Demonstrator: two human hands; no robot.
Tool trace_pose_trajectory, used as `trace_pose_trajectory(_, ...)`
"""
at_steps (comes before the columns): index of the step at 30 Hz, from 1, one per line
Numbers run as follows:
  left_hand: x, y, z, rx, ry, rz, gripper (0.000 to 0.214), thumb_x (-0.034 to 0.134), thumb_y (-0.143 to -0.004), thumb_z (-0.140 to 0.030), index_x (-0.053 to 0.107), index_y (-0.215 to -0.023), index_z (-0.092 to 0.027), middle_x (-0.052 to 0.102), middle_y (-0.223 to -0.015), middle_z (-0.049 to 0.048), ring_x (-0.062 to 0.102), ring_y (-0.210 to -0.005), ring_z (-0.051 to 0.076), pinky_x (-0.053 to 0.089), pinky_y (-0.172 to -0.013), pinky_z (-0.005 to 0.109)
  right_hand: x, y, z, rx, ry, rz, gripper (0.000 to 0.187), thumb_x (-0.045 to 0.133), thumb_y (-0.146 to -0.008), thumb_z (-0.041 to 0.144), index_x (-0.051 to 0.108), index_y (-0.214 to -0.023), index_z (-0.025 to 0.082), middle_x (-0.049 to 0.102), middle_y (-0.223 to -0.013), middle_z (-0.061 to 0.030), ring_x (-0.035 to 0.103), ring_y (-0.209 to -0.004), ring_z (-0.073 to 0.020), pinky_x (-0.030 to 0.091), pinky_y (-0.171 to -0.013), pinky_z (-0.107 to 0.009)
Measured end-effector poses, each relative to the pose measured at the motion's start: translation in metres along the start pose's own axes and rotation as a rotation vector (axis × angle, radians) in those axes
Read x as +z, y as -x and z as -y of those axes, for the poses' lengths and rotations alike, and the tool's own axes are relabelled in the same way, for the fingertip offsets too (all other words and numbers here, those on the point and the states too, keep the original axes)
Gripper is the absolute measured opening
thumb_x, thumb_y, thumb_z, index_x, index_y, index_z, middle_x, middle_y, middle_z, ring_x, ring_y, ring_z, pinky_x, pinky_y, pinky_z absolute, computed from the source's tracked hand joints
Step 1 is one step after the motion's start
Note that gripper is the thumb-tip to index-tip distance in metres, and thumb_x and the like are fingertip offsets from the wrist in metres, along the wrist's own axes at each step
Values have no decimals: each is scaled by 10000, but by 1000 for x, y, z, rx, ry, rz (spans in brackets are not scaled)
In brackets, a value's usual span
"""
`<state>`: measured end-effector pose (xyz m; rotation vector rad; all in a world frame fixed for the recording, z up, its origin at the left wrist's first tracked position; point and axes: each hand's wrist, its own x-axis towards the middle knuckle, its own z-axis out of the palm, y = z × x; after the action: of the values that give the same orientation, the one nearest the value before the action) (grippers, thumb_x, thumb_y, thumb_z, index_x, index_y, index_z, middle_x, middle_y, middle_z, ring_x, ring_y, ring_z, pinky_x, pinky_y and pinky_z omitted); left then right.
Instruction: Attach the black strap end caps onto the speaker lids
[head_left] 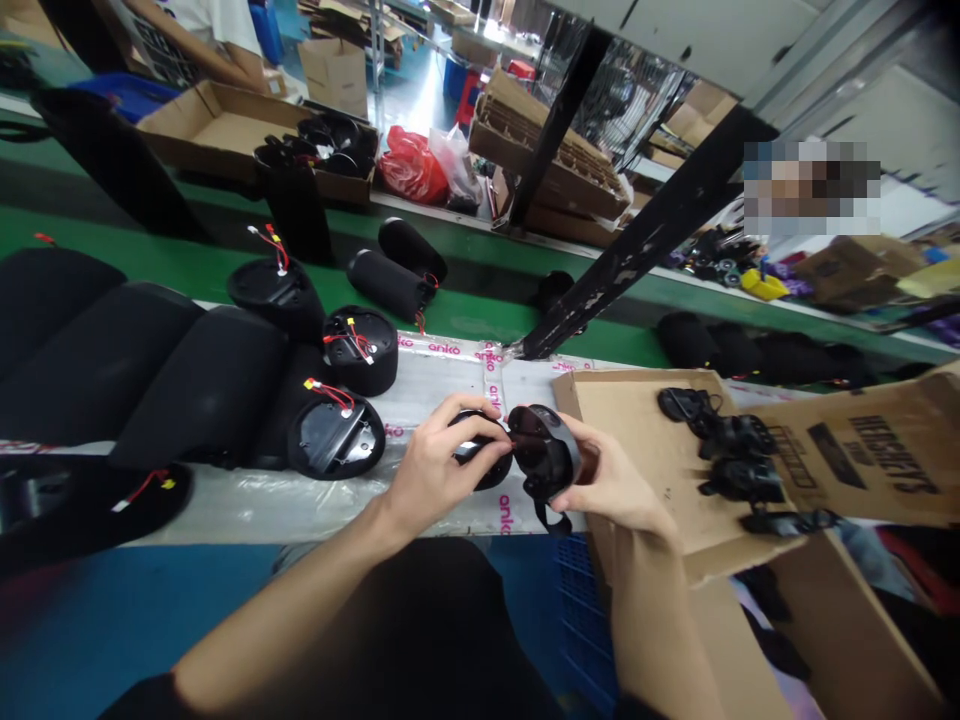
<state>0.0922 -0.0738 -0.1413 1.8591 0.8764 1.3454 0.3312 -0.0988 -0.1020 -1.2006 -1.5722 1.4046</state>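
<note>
My left hand [439, 465] is closed around a round black part [480, 455] over the taped bench edge. Beside it, my right hand [611, 485] grips a black speaker cap with a strap [544, 455], and the two parts nearly touch. Black fabric-covered speaker bodies [334, 435] with red and yellow wires lie just left of my hands.
A flat cardboard box [637, 440] on the right carries several black caps [739, 475]. More speaker bodies [397, 285] lie on the green conveyor [187, 265]. A black slanted post [637, 245] rises behind the bench. Another person stands at the far left by an open carton [217, 125].
</note>
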Motion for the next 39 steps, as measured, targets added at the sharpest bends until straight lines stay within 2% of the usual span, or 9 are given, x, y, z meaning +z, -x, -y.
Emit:
trace_pose_trajectory(2,0,0,1,-23,-2,-15,58,744,-1012,-182,751,-974,-224,731,-1163,79,744,-1137,224,615,-1019,396,4,-1,1,-18,28,-5,945,1027,-659,591,680,-1472,257,827,-1170,-93,815,-1041,-315,721,-833,-437)
trace_pose_trajectory(6,-3,10,9,-88,114,-77,122,628,-1084,-285,687,-1180,-238,714,-1279,113,700,-1275,253,565,-1137,453,37,2,14,-65,345,-234,881,967,-734,642,654,-1460,254,756,-886,-34,729,-744,-245,664,-729,-429)
trace_pose_trajectory(12,-11,28,21,-250,357,-14,484,484,-1123,-526,597,-1495,-237,669,-1513,147,635,-1423,312,515,-1221,469,82,-3,19,-40,773,-447,909,937,-650,774,635,-1314,232,713,-1198,-175,710,-1042,-408,602,-910,-595)
trace_pose_trajectory(14,-12,29,23,-293,335,58,456,483,-1130,-503,631,-1471,-239,703,-1479,124,683,-1349,293,555,-1150,425,78,-2,11,-33,633,-404,926,886,-741,751,559,-1452,256,675,-1259,-152,689,-1028,-352,597,-931,-560)
trace_pose_trajectory(18,-7,29,28,-267,277,48,482,425,-1145,-529,671,-1424,-224,738,-1418,119,717,-1260,277,559,-1089,401,70,-2,-21,-79,169,-418,615,646,-1015,588,490,-1542,312,620,-1276,-73,615,-937,-217,581,-926,-429)
trace_pose_trajectory(23,8,36,33,-244,354,-93,478,439,-1140,-532,613,-1454,-216,706,-1454,131,671,-1343,288,514,-1166,442,89,-14,-58,-49,-220,-528,489,715,-952,612,621,-1290,272,684,-1114,-45,643,-914,-220,576,-834,-369)
trace_pose_trajectory(27,13,46,24,-267,270,-214,469,418,-1159,-531,629,-1436,-216,687,-1487,136,632,-1415,288,482,-1219,470,97,-12,-54,-41,-183,-597,427,786,-930,563,735,-1223,256,777,-1076,-54,711,-909,-231,602,-835,-381)
trace_pose_trajectory(33,9,49,11,-286,199,-213,523,371,-1178,-506,635,-1535,-230,641,-1603,118,584,-1514,282,426,-1304,466,114,0,-33,-128,12,-731,315,657,-1068,419,818,-1307,293,781,-1430,-68,684,-1410,-290,486,-1263,-555)
trace_pose_trajectory(39,15,44,18,-308,333,-275,457,496,-1145,-504,692,-1444,-220,685,-1543,137,647,-1450,287,501,-1248,463,124,-4,-37,-72,-276,-777,398,796,-983,472,814,-1314,249,793,-1406,-93,764,-1319,-307,601,-1176,-542)
